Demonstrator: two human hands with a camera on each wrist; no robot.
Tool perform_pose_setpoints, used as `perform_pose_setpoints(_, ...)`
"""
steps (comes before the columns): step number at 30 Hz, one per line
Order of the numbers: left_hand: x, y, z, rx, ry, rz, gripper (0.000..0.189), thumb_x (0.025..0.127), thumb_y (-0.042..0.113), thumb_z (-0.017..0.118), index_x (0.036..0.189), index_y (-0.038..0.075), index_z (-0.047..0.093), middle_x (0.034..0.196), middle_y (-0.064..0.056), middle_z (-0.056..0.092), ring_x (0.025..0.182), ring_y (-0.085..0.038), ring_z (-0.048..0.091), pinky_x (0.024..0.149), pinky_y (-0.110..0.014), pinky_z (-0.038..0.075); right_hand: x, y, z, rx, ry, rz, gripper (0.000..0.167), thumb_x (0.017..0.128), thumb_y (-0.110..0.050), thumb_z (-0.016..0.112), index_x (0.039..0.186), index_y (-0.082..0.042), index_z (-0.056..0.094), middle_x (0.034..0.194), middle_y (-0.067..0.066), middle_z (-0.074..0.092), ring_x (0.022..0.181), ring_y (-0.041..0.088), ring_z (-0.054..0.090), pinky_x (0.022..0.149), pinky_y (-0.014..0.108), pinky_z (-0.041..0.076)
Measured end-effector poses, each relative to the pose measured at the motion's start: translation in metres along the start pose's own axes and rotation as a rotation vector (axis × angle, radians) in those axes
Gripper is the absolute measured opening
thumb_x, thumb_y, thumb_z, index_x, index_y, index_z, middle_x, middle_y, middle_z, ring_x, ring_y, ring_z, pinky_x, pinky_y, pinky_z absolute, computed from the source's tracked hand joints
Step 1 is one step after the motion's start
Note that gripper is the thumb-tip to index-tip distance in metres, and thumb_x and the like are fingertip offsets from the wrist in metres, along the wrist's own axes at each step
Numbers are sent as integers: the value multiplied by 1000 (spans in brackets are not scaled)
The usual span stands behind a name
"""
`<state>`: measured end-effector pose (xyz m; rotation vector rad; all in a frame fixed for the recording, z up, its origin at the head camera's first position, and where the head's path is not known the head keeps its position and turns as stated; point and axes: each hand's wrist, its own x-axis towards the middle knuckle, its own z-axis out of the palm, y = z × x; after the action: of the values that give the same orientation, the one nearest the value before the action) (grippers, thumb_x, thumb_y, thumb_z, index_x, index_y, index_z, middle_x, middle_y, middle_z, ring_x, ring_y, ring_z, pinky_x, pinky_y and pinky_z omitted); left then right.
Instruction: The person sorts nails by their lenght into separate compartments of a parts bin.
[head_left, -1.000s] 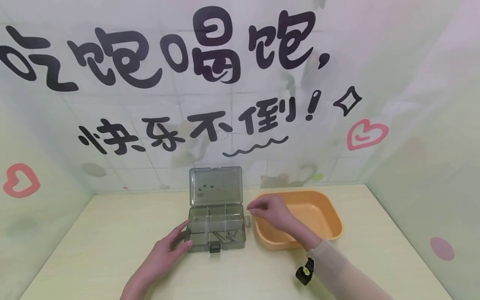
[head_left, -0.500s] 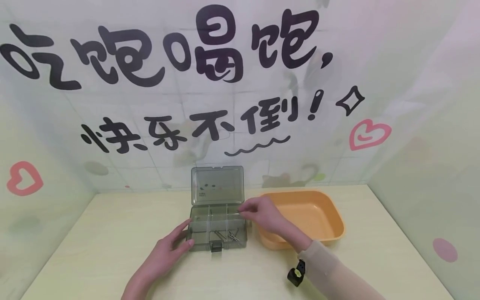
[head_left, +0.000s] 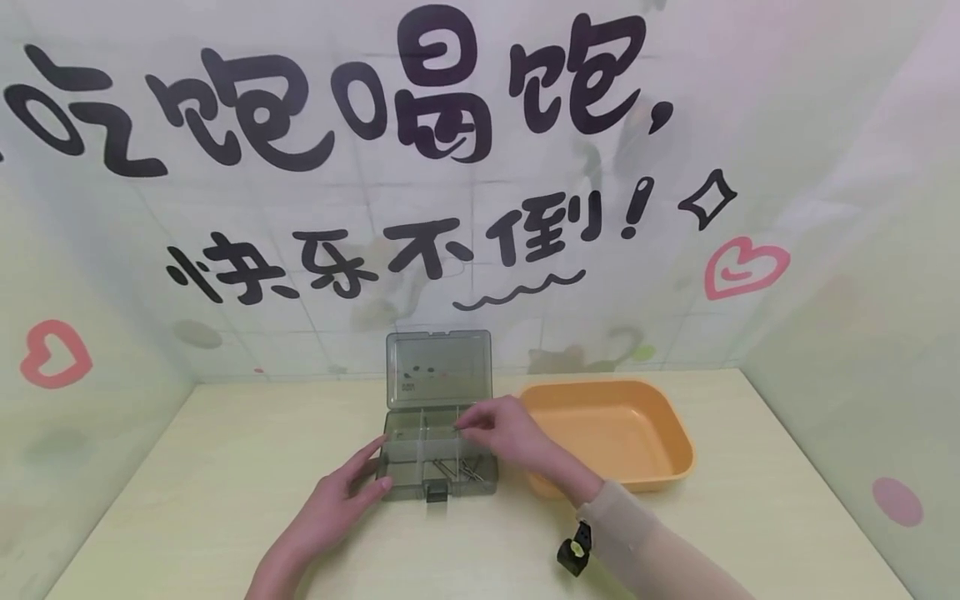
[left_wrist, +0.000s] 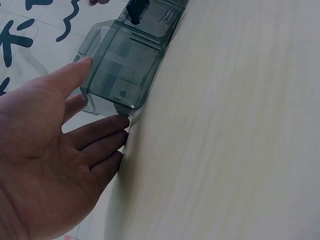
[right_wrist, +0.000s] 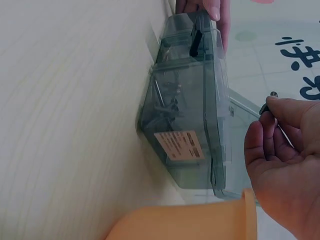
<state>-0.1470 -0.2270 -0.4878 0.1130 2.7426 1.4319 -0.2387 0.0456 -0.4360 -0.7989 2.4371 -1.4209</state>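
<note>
A grey see-through compartment box [head_left: 405, 473] stands on the table with its lid [head_left: 438, 367] raised. Long thin metal screws or nails [head_left: 468, 469] lie in its front compartments, towards the right. My left hand [head_left: 337, 496] rests against the box's left side, its thumb near the front corner. In the left wrist view, the fingers [left_wrist: 102, 142] look relaxed and nearly straight. Over the back compartments, my right hand [head_left: 506, 429] pinches a small dark metal piece [right_wrist: 265, 108] between thumb and fingertips. Its exact kind is mostly hidden by the fingers.
An orange plastic basin [head_left: 622, 433] stands to the right of the box, partly behind my right forearm. A patterned wall sheet with black lettering [head_left: 442, 242] rises behind the table [head_left: 480, 554].
My right hand has moved left from the basin's edge to above the box's back compartments, still pinching the small piece. The left hand stays at the box's side.
</note>
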Motion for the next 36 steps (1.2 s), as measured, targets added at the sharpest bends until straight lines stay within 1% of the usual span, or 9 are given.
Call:
perform_pose_setpoints(8, -1, 3, -2, -12, -6, -8, 65, 102, 31, 66, 160, 19, 38, 145, -26, 54, 137, -45, 48, 114, -61, 35, 7, -7, 17, -12, -28, -11, 13, 93, -2, 73, 105, -1, 76, 96, 5, 74, 81, 11, 66, 73, 22, 57)
perform_pose_setpoints(13, 0, 3, -2, -12, -10, -11, 66, 102, 32, 66, 160, 20, 38, 146, -25, 54, 138, -45, 46, 114, -61, 34, 10, -9, 22, -49, -23, -42, 12, 92, -1, 74, 103, -2, 78, 95, 4, 75, 80, 10, 64, 73, 22, 56)
perform_pose_setpoints(19, 0, 2, -3, -8, -9, -18, 66, 102, 33, 66, 160, 21, 38, 146, -25, 54, 139, -45, 46, 114, -62, 33, 12, -7, 26, -68, -27, -37, 11, 92, -3, 74, 102, -5, 78, 94, 1, 75, 79, 7, 63, 73, 22, 56)
perform_pose_setpoints(25, -1, 3, -3, -4, -7, -14, 66, 102, 32, 66, 160, 20, 37, 145, -25, 55, 138, -45, 46, 114, -62, 33, 13, -4, 25, -73, -16, -23, 12, 92, -4, 74, 103, -7, 79, 96, 0, 75, 83, 8, 64, 77, 23, 56)
perform_pose_setpoints(33, -1, 4, -2, -8, -9, -25, 66, 102, 33, 66, 160, 20, 37, 146, -25, 54, 139, -45, 45, 114, -63, 33, 9, -3, 21, -37, -35, 11, 13, 92, -3, 74, 104, -6, 78, 95, -1, 74, 81, 9, 64, 74, 23, 57)
perform_pose_setpoints(36, -1, 2, -2, -8, -6, -22, 66, 102, 32, 66, 160, 20, 37, 145, -26, 54, 138, -45, 46, 114, -63, 33, 6, -1, 17, -17, -37, 11, 14, 93, -4, 73, 106, -4, 77, 99, 2, 75, 83, 10, 66, 76, 23, 57)
